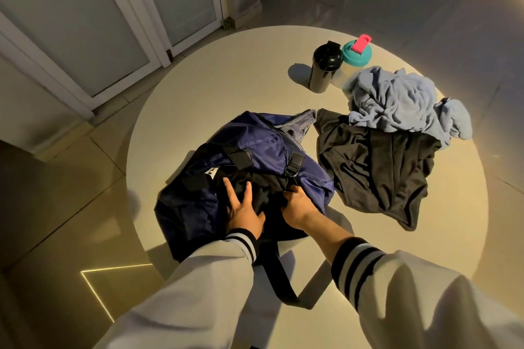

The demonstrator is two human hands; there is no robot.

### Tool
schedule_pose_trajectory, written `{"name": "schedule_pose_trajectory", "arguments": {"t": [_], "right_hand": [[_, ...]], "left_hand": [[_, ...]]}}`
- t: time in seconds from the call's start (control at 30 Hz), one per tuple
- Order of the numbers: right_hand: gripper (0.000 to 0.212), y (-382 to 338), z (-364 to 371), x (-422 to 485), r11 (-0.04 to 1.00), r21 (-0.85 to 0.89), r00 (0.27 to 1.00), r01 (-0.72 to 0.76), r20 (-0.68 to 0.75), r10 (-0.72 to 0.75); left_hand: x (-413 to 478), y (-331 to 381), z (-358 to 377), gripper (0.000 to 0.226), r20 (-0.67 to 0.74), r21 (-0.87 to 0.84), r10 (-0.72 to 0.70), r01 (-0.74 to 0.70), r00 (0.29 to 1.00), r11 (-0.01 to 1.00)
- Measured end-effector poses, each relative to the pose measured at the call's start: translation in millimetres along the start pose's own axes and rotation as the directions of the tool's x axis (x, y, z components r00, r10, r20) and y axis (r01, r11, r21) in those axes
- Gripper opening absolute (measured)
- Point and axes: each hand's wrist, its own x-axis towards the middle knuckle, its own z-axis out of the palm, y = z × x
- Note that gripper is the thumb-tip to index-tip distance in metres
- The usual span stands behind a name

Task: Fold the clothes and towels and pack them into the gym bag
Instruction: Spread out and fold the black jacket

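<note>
Pressing black garment [268,193] in gym bag [255,144]: left hand [244,210] flat, right hand [298,204] gripping.

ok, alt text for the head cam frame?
Two hands press a black cloth into a navy gym bag on a round table: the left hand lies flat on it, the right hand grips it. Right of the bag lie a loose black garment and a crumpled blue towel overlapping it, with a black bottle and a teal-lidded bottle behind.
</note>
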Motion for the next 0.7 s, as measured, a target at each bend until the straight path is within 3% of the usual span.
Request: {"name": "schedule_pose_trajectory", "arguments": {"t": [0.17, 0.33, 0.43, 0.53, 0.63, 0.7], "right_hand": [[0.033, -3.4, -13.1, -14.1, 0.994, 0.107, 1.0, -0.014, -0.018, 0.016], [0.034, 0.1, -22.1, -35.6, 0.919, 0.394, 0.996, -0.019, -0.076, 0.053], [0.036, 1.5, -18.6, -43.8, 0.875, 0.483, 0.989, -0.01, -0.126, 0.081], [0.041, 2.7, -13.4, -47.4, 0.903, 0.428, 0.998, -0.029, -0.031, 0.047], [0.054, 5.7, -9.6, -47.2, 0.866, 0.497, 0.998, -0.056, 0.03, 0.047], [0.056, 5.8, -9.1, -47.8, 0.805, 0.591, 0.998, -0.053, 0.015, 0.055]], "left_hand": [[6.4, -0.8, 1.5, 0.085, -0.082, -0.074, 0.042, -0.048, 0.996, 0.996], [5.1, -17.9, 14.4, 0.09, -0.008, -0.201, 0.238, -0.234, 0.971, 0.951], [-0.2, -18.8, 15.9, 0.073, 0.085, -0.04, 0.193, -0.191, 0.977, 0.981], [-2.1, -6.4, 14.7, 0.061, 0.199, 0.119, 0.117, -0.142, 0.973, 0.983], [0.6, 5.4, 11.5, 0.059, 0.241, 0.102, 0.095, -0.123, 0.966, 0.987], [-0.3, 5.4, 11.7, 0.058, 0.192, 0.028, 0.14, -0.148, 0.971, 0.989]]}}
